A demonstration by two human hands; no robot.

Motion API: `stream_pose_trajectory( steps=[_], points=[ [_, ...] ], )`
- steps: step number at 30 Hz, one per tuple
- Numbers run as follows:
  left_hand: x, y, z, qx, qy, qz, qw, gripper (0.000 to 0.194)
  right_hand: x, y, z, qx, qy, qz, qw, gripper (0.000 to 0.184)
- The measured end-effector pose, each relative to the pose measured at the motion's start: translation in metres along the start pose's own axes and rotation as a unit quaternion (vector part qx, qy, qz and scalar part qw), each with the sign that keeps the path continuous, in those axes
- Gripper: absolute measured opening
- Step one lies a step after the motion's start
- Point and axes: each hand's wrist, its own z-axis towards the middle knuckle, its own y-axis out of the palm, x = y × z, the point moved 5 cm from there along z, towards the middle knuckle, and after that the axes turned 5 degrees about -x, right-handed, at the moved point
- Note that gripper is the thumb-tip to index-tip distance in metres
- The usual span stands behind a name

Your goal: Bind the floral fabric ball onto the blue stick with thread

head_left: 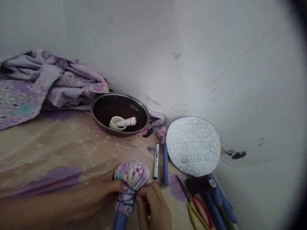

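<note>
Near the bottom middle is a cloth-wrapped stick (131, 179), its rounded head covered in purple flowered fabric. Dark blue thread (127, 196) winds several times round the gathered fabric below the head. The blue handle (120, 222) runs out of the bottom of the view. My left hand (111, 188) is closed around the head from the left, thumb at the neck. From the right, my right hand (153, 203) pinches at the thread, fingertips pressed together against the binding. Whether a loose thread end lies between those fingertips is hidden.
A dark pan (105, 125) holds dark grains and a white cup (117, 123) with a paper roll. Flowered cloth (52, 83) lies left. A marker (156, 161), silvery disc (193, 147), scissors (194, 204), thread spool (200, 184) and blue rods (213, 204) sit right, beside the wall.
</note>
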Motion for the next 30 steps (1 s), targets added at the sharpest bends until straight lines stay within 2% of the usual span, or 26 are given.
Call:
stream_pose_trajectory(
  steps=[4, 8, 14, 17, 24, 30],
  points=[
    [-0.002, 0.004, 0.004, -0.020, 0.008, -0.003, 1.000, 0.040, 0.008, 0.007, -0.004, 0.016, 0.021, 0.031, 0.999, 0.034],
    [-0.008, 0.001, 0.008, -0.047, 0.007, -0.021, 0.999, 0.048, 0.014, 0.009, -0.005, 0.031, 0.037, 0.036, 0.998, 0.032],
    [0.004, 0.005, 0.003, -0.056, 0.057, -0.010, 0.997, 0.033, 0.011, -0.003, 0.002, 0.011, 0.019, 0.034, 0.999, 0.032],
    [0.007, 0.007, 0.001, -0.039, 0.054, 0.005, 0.998, 0.032, 0.011, -0.007, 0.004, 0.000, 0.016, 0.017, 1.000, 0.036],
    [0.003, 0.003, 0.002, -0.042, 0.068, -0.001, 0.997, 0.044, 0.017, -0.004, 0.005, 0.000, 0.011, 0.025, 1.000, 0.033],
    [-0.001, -0.003, 0.005, -0.014, 0.065, -0.002, 0.998, 0.058, 0.024, -0.002, 0.005, -0.002, 0.016, 0.028, 0.999, 0.032]
  ],
)
